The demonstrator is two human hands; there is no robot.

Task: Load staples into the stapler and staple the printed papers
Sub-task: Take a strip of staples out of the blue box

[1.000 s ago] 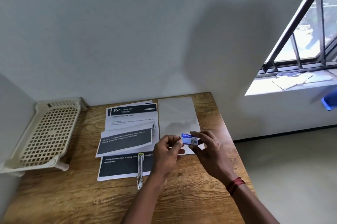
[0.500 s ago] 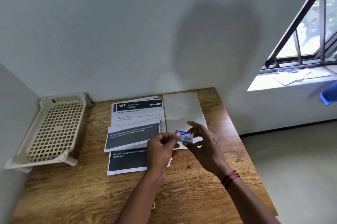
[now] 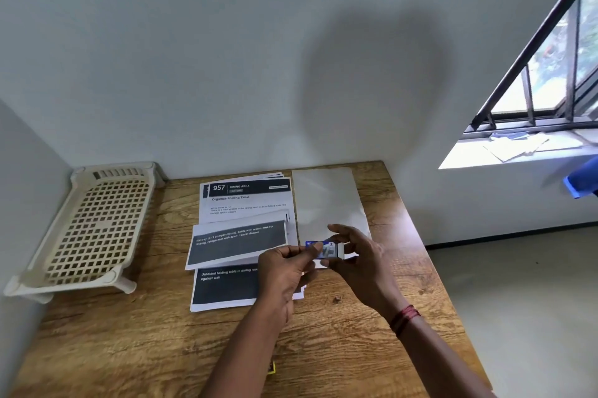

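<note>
Both grips are grasping the box (image 3: pixel 325 250), a small blue one with a white part showing at its right end. The left hand (image 3: pixel 284 268) is pinching the box's left end between thumb and forefinger, with the other fingers curling underneath. The right hand (image 3: pixel 364 263) is closing thumb and fingers round the right end, and a red band (image 3: pixel 404 318) is sitting on its wrist. The hands are holding the box in the air over the near edge of a blank sheet (image 3: pixel 326 200), just right of the papers (image 3: pixel 246 203).

The papers are lying in a fanned stack on the tabletop (image 3: pixel 129 349), touching the sheet's left edge. A folded page (image 3: pixel 238 244) with a dark printed block is resting across them. The left forearm is crossing the stack's near right corner. A small yellow bit (image 3: pixel 271 367) is peeking out beside that forearm, and I cannot tell what it is.

A cream lattice tray (image 3: pixel 97 229) is standing at the tabletop's far left corner, against the wall (image 3: pixel 226 58). To the right, loose papers are lying on a sill (image 3: pixel 517 148) under a barred window (image 3: pixel 550 74).
</note>
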